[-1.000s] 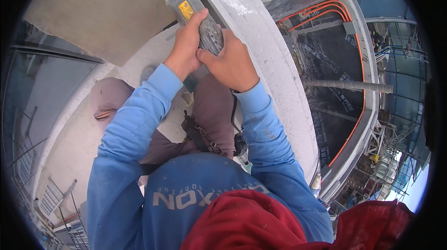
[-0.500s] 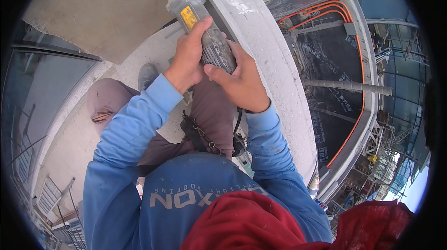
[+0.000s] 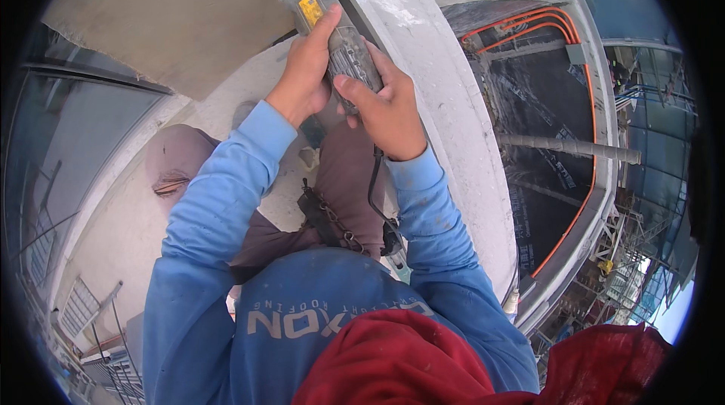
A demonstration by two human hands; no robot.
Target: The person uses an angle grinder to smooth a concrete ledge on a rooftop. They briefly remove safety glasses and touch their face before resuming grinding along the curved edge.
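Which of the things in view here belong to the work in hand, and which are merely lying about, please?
In use:
- grey power tool, gripped by left hand and right hand
- its black cord
- white concrete ledge the tool is held against

Not in use:
- orange conduits
- grey pipe
- chain at the waist

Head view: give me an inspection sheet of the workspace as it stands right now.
Surface: white curved concrete ledge, dusty, patchy.
Job's things: dust-coated grey power tool with a yellow label, its head against the ledge's edge.
Clutter: nothing seen on the ledge.
Hands: left hand wraps the tool's body; right hand grips its rear end.
Cables: black cord drops from the tool between the forearms; orange conduits run round the dark opening.
Surroundings: grey pipe across the opening; scaffolding far below; red cloth at the lower edge.
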